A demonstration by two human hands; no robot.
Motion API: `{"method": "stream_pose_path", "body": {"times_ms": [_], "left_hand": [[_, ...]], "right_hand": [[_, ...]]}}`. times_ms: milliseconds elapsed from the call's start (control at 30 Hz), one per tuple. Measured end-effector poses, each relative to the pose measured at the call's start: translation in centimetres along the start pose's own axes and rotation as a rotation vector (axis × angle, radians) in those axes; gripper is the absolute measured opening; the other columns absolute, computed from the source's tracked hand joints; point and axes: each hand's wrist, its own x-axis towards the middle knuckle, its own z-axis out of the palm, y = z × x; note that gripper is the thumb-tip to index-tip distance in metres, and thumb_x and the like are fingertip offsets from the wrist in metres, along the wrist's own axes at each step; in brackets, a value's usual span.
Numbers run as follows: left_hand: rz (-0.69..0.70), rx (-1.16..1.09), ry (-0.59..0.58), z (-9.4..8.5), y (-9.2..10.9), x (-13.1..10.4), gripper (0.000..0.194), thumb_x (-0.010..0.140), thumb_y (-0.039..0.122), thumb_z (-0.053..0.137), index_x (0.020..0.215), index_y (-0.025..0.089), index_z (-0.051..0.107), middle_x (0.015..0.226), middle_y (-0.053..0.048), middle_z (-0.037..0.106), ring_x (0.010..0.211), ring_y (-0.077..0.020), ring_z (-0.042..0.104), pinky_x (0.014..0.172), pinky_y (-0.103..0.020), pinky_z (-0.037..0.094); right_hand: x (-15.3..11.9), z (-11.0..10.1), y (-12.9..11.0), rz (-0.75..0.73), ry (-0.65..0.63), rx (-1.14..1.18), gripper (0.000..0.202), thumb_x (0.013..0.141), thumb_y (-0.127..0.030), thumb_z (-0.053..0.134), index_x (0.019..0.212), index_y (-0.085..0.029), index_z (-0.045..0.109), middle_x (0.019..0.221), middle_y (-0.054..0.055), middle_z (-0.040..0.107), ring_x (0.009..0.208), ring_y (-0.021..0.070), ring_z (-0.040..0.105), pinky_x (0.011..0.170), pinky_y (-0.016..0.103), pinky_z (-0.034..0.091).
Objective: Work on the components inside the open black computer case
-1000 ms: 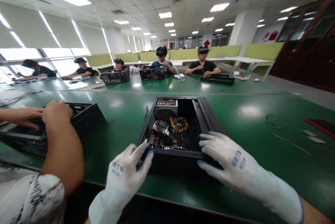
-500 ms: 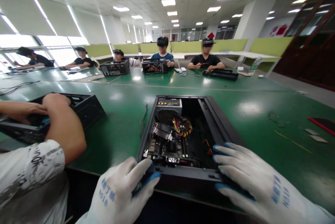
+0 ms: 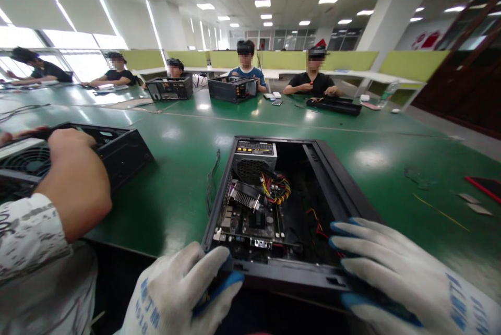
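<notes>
An open black computer case (image 3: 332,183) lies on its side in front of me. Inside it sit a power supply (image 3: 256,160), a bundle of coloured cables (image 3: 277,188), a finned heatsink (image 3: 246,195) standing at a slant, and a motherboard (image 3: 250,223). My left hand (image 3: 182,290), in a white glove with a blue palm, closes round the near left corner of the case; its palm side is hidden. My gloved right hand (image 3: 395,272) grips the near right corner, its fingers over the top edge and its thumb down the front side.
Left of me, a co-worker's arm (image 3: 78,183) reaches over another black case (image 3: 129,155). Thin black cables (image 3: 213,181) lie beside my case on the green table (image 3: 176,210). To the right are a yellow wire (image 3: 440,211) and a red-edged dark item (image 3: 485,189). Several people sit opposite.
The near end of my case sits slightly lower in view, both hands still on it. The co-worker's arm has shifted left, uncovering a fan. Opposite, another person's case has turned.
</notes>
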Motion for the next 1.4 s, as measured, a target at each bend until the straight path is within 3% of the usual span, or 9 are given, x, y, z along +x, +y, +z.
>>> {"method": "stream_pose_path", "body": {"times_ms": [133, 233, 367, 500, 667, 800, 1067, 1400], "left_hand": [[0.004, -0.011, 0.009, 0.1, 0.0, 0.0, 0.028, 0.091, 0.046, 0.064, 0.11, 0.024, 0.064, 0.074, 0.001, 0.061, 0.056, -0.0154, 0.061, 0.049, -0.028, 0.047], [-0.008, -0.019, 0.01, 0.0, 0.1, 0.0, 0.027, 0.091, 0.046, 0.063, 0.109, 0.025, 0.064, 0.074, 0.001, 0.061, 0.056, -0.0149, 0.061, 0.049, -0.028, 0.046], [-0.017, -0.048, 0.02, -0.1, 0.3, 0.1, 0.025, 0.092, 0.044, 0.063, 0.108, 0.024, 0.064, 0.073, 0.001, 0.061, 0.056, -0.0143, 0.061, 0.049, -0.027, 0.045], [-0.038, -0.052, 0.023, 0.1, 0.3, 0.1, 0.026, 0.09, 0.043, 0.066, 0.108, 0.024, 0.064, 0.073, 0.002, 0.06, 0.056, -0.0136, 0.061, 0.05, -0.026, 0.044], [-0.046, -0.067, 0.021, 0.3, 0.3, 0.1, 0.027, 0.09, 0.044, 0.066, 0.109, 0.024, 0.064, 0.074, 0.002, 0.059, 0.056, -0.0141, 0.06, 0.049, -0.027, 0.044], [-0.052, -0.077, 0.019, 0.3, 0.3, 0.1, 0.027, 0.09, 0.044, 0.066, 0.109, 0.025, 0.064, 0.075, 0.001, 0.06, 0.056, -0.0149, 0.06, 0.05, -0.028, 0.045], [-0.073, -0.092, 0.024, 0.3, 0.5, 0.0, 0.026, 0.09, 0.043, 0.066, 0.108, 0.025, 0.064, 0.074, 0.002, 0.059, 0.056, -0.0138, 0.06, 0.051, -0.027, 0.044], [-0.091, -0.072, 0.03, 0.3, 0.6, -0.2, 0.026, 0.09, 0.043, 0.066, 0.109, 0.026, 0.064, 0.074, 0.002, 0.059, 0.057, -0.0148, 0.06, 0.051, -0.028, 0.043]], "right_hand": [[5.6, -2.1, 0.5, 0.076, -0.019, -0.018, 0.039, 0.089, -0.048, 0.065, 0.121, -0.027, 0.066, 0.128, 0.009, 0.069, 0.128, 0.0313, 0.058, 0.101, 0.047, 0.053], [11.2, -2.3, 1.0, 0.111, -0.088, -0.028, 0.045, 0.095, -0.055, 0.053, 0.124, -0.021, 0.064, 0.126, 0.012, 0.069, 0.118, 0.0292, 0.063, 0.1, 0.045, 0.051], [17.9, 0.4, 1.1, 0.131, -0.401, -0.027, 0.05, 0.094, -0.059, 0.051, 0.114, -0.016, 0.066, 0.111, 0.015, 0.072, 0.102, 0.0295, 0.069, 0.089, 0.041, 0.053], [22.0, 4.2, 0.3, 0.194, -0.576, -0.042, 0.058, 0.089, -0.065, 0.051, 0.116, -0.016, 0.067, 0.109, 0.015, 0.074, 0.099, 0.0311, 0.071, 0.079, 0.039, 0.055], [23.1, 6.2, -0.3, 0.229, -0.631, -0.077, 0.055, 0.081, -0.062, 0.058, 0.111, -0.018, 0.071, 0.105, 0.015, 0.075, 0.099, 0.0329, 0.072, 0.076, 0.04, 0.056], [22.8, 5.9, -0.4, 0.22, -0.603, -0.096, 0.058, 0.08, -0.065, 0.058, 0.109, -0.017, 0.071, 0.102, 0.015, 0.075, 0.096, 0.0346, 0.073, 0.076, 0.042, 0.057], [23.0, 5.7, -0.3, 0.27, -0.547, -0.076, 0.05, 0.081, -0.055, 0.057, 0.11, -0.015, 0.069, 0.101, 0.016, 0.075, 0.098, 0.0326, 0.072, 0.078, 0.039, 0.056], [23.0, 5.7, -0.9, 0.256, -0.534, -0.105, 0.052, 0.084, -0.058, 0.054, 0.109, -0.015, 0.069, 0.1, 0.017, 0.076, 0.096, 0.0322, 0.073, 0.078, 0.039, 0.056]]}}
